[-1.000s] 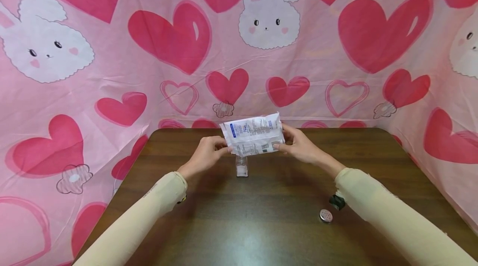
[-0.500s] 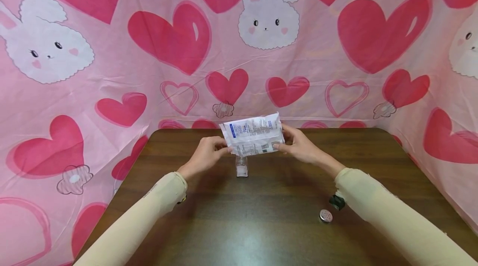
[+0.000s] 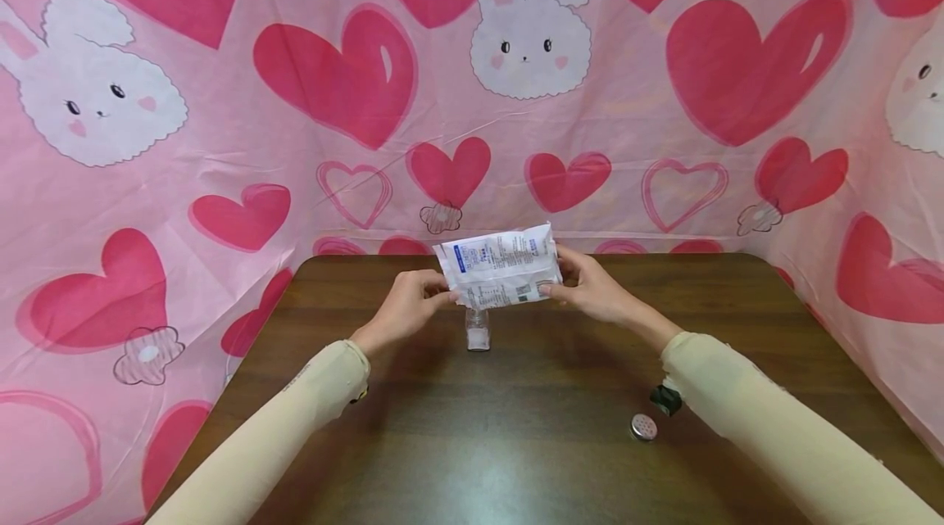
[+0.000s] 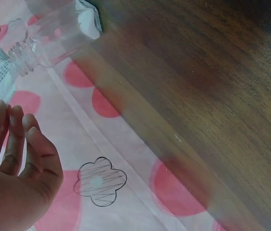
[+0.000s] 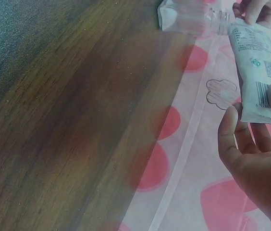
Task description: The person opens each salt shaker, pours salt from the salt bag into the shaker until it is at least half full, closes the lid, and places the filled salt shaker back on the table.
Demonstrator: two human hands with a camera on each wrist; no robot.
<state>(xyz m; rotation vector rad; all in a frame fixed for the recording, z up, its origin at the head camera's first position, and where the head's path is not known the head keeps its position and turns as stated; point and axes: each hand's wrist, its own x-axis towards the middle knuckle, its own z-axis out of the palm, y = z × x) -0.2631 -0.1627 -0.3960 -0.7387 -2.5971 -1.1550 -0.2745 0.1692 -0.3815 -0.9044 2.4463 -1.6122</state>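
Observation:
A white printed packet (image 3: 501, 267), slightly tilted, is held over the table between both hands. At its left corner the left hand (image 3: 404, 301) pinches it with thumb and fingers. The right hand (image 3: 599, 289) grips the other end, its thumb across the printed face. Just below the packet's left lower corner stands a clear glass bottle (image 3: 478, 335), upright and without a lid, with white material at its bottom. In the right wrist view the bottle's threaded neck (image 5: 220, 22) is right by the packet's corner; whether they touch I cannot tell. What leaves the packet is too small to see.
A round metal cap with holes (image 3: 644, 427) lies on the brown wooden table (image 3: 472, 459), near the right forearm. A dark wrist device (image 3: 666, 400) sits under the right sleeve. Pink cloth with hearts and rabbits (image 3: 450, 99) hangs behind and beside the table.

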